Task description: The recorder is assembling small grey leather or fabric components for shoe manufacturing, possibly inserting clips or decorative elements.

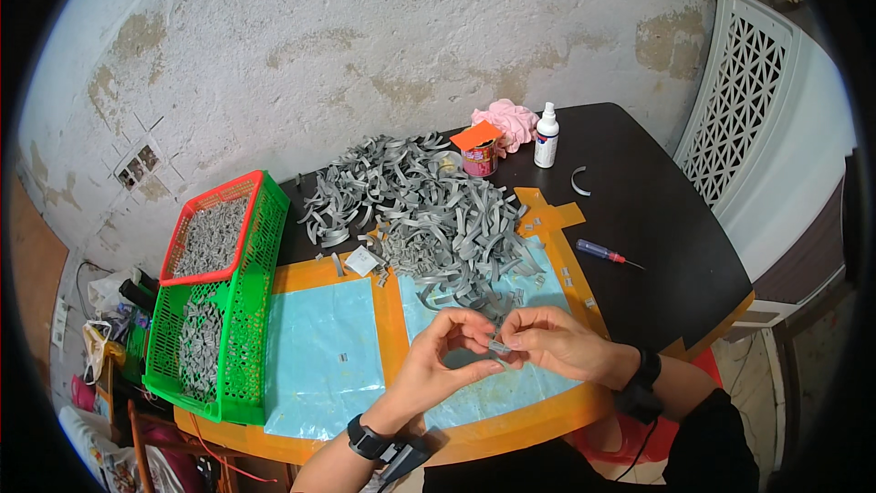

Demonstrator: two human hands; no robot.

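Your right hand (561, 347) is closed in a pinch, thumb against fingers, on a small grey clip-like piece (498, 347). This piece is just off the near side of the heap of curved grey strips (465, 228), above the tabletop (657, 201). Your left hand (438, 356) is half curled beside the same piece, with a gap between thumb and index finger; whether its fingertips grip anything, you cannot be told from this view. Each wrist bears a black strap (648, 372).

Nearer you than the heap, light-blue sheeting (324, 356) is fixed down with orange tape (388, 315). A white square card (362, 261) lies at the heap's left edge. Left of the heap stands a green plastic basket (248, 338), with a red-rimmed basket (205, 280) at its far end; both contain small grey pieces.

Right of the heap lie a screwdriver (598, 249) and one loose curved strip (577, 184). At the heap's far right, you have a tin (479, 162) under an orange card (475, 135), a pink cloth (509, 121) and a white bottle (546, 141).
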